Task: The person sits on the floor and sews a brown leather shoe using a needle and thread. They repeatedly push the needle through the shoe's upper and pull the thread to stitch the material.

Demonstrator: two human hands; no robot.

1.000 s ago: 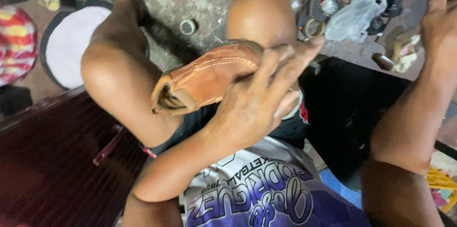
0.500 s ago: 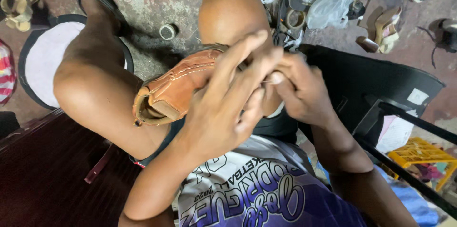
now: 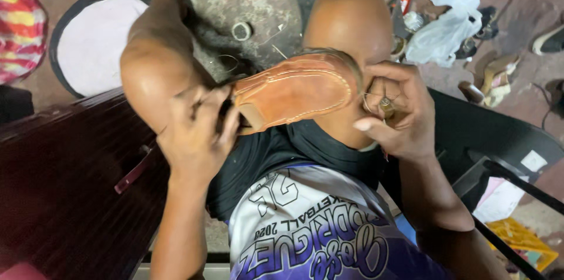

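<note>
Shoe point(image 3: 294, 92) lies crosswise, toe rightward; left hand point(image 3: 197, 133) clasps its heel, right hand point(image 3: 396, 110) pinches thread at toe.

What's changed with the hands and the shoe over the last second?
The right hand came in from the far right to the toe end of the tan shoe, pinching a small tool there. The left hand shifted off the upper to the heel end. The shoe stayed across the knees.

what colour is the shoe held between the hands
Tan-orange leather with pale stitching, on the shoe; the head view shows it.
</note>
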